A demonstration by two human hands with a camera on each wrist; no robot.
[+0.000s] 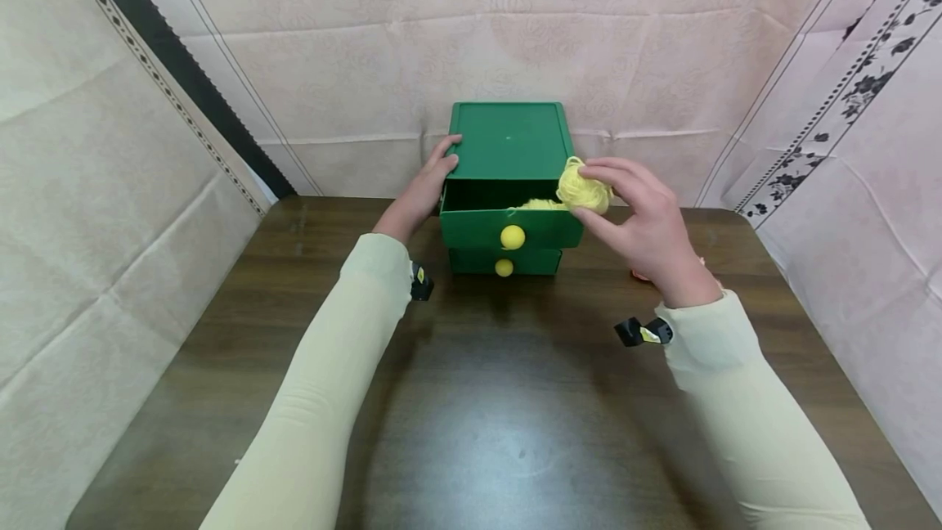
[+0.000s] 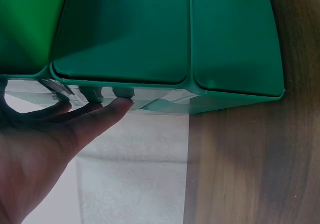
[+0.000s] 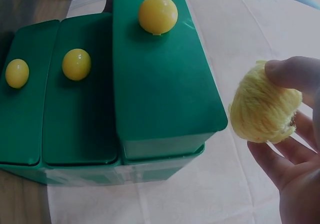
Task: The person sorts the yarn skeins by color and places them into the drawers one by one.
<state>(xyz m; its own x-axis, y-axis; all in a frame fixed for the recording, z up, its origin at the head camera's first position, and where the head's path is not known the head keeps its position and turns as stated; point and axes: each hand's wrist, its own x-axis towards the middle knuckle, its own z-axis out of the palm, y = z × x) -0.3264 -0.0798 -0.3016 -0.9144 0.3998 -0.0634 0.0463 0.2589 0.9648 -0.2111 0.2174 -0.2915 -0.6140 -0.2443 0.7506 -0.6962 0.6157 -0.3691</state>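
No legible text, label, brand, number or sign appears in any view. The green drawer box (image 1: 508, 186) carries no markings; the wall coverings show only ornamental patterns.

The person wears a long-sleeved top of a pale cream-yellow colour. The left sleeve (image 1: 324, 383) and the right sleeve (image 1: 743, 407) fit close to the arms and reach to the wrists, where the fabric makes small folds. Both hands are bare: the left hand (image 1: 425, 186) and the right hand (image 1: 648, 223) show no gloves. At each wrist, under the cuff, sits a small black device with a yellow-and-white mark, one on the left (image 1: 420, 280) and one on the right (image 1: 643, 332).
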